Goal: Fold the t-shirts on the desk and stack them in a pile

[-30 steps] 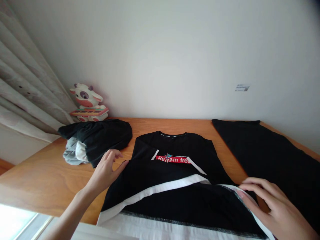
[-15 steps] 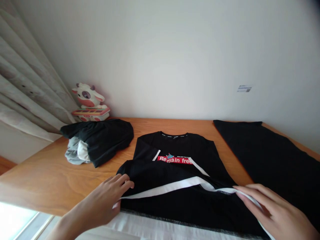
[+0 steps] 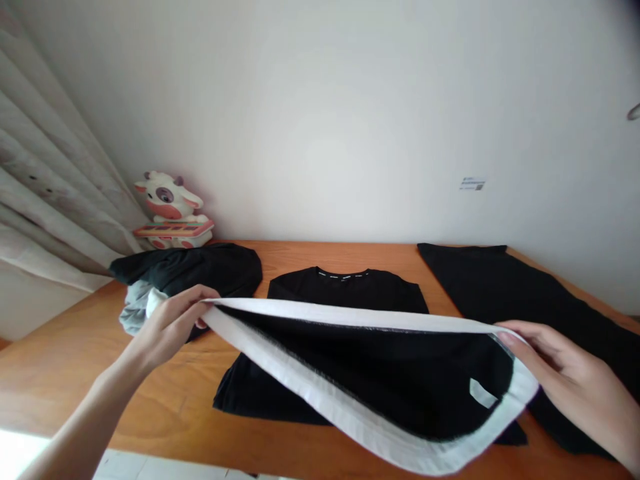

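A black T-shirt (image 3: 345, 290) lies on the wooden table, its neckline toward the wall. Its white-trimmed hem is lifted and stretched wide between my hands, and the opening faces me. At the left end of the hem, my left hand (image 3: 183, 313) pinches the white band. My right hand (image 3: 545, 353) grips the other end, thumb on top of the band. Inside the opening, a small white label (image 3: 483, 393) shows near the right side. The raised hem hides the shirt's printed front.
Bunched black clothing (image 3: 220, 267) with grey cloth (image 3: 134, 307) lies at the left. Behind it a cow toy with a keyboard (image 3: 173, 210) stands by the curtain (image 3: 60, 173). Another black garment (image 3: 505, 287) is spread along the right of the wooden table (image 3: 165, 393).
Both hands have risen with the white hem and pulled it taut, opening the shirt's bottom toward me. The red print is now covered.
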Demonstrator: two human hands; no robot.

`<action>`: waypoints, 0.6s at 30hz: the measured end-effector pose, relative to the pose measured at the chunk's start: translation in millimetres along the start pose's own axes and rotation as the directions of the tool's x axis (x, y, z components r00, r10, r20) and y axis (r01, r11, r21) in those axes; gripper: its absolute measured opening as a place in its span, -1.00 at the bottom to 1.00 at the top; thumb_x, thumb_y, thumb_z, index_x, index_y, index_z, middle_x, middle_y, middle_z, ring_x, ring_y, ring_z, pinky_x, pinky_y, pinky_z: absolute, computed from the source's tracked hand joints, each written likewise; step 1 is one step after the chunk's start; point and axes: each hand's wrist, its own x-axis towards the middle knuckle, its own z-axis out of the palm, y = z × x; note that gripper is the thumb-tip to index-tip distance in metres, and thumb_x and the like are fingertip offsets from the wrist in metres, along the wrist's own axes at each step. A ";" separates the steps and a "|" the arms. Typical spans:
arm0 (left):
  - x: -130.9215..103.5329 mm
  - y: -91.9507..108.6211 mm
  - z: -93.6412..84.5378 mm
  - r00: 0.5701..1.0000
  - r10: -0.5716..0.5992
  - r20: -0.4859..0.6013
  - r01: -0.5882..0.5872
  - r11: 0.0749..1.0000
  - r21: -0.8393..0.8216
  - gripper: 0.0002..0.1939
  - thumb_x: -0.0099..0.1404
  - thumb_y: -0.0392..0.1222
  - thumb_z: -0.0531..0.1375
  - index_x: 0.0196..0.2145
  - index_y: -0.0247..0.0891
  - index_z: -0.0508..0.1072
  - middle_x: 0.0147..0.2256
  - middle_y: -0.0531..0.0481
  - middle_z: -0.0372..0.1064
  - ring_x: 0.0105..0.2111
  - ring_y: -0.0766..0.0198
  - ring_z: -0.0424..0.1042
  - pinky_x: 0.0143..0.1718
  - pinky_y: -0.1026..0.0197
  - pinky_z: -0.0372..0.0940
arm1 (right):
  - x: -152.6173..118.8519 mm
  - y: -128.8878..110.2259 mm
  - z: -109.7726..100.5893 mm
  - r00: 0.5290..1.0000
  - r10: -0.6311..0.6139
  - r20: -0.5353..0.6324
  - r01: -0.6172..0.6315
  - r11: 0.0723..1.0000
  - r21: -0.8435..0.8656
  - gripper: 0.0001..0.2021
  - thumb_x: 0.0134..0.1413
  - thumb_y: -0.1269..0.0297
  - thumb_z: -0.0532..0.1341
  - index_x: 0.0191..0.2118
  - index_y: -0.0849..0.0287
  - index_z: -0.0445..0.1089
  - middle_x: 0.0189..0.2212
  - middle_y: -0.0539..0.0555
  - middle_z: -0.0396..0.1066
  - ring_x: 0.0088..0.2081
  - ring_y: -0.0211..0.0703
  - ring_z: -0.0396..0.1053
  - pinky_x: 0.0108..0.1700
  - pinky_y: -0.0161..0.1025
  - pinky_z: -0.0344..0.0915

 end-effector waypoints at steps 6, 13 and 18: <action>22.9 -1.2 38.7 0.994 -0.089 0.066 0.074 0.976 0.203 -0.65 0.22 0.14 0.02 -0.27 -0.14 0.42 -0.45 0.04 0.46 -0.42 0.11 0.49 -0.36 0.20 0.24 | 25.5 8.0 13.1 0.967 0.019 0.253 -0.001 0.997 -0.072 -0.54 0.07 -0.23 0.23 -0.15 0.05 0.51 -0.40 0.05 0.57 -0.43 -0.04 0.52 -0.36 -0.18 0.42; 24.3 -14.3 73.2 0.987 -0.124 0.098 0.096 0.963 0.252 -0.61 0.20 0.23 0.13 -0.23 -0.13 0.33 -0.47 0.04 0.49 -0.36 0.07 0.55 -0.34 0.21 0.23 | 16.6 20.0 28.3 0.899 0.082 0.430 -0.057 0.996 -0.070 -0.65 0.17 -0.12 0.17 -0.21 0.02 0.54 -0.36 0.07 0.65 -0.30 0.07 0.62 -0.34 -0.20 0.42; 34.2 -7.5 74.2 0.985 -0.167 0.041 0.148 0.944 0.295 -0.54 0.27 0.23 0.09 -0.10 -0.18 0.39 -0.36 -0.06 0.58 -0.25 -0.04 0.59 -0.29 0.15 0.28 | 31.7 11.2 21.9 0.966 -0.043 0.255 0.077 0.989 -0.124 -0.67 0.08 -0.05 0.17 -0.28 -0.01 0.61 -0.44 0.06 0.62 -0.49 0.02 0.55 -0.49 -0.20 0.36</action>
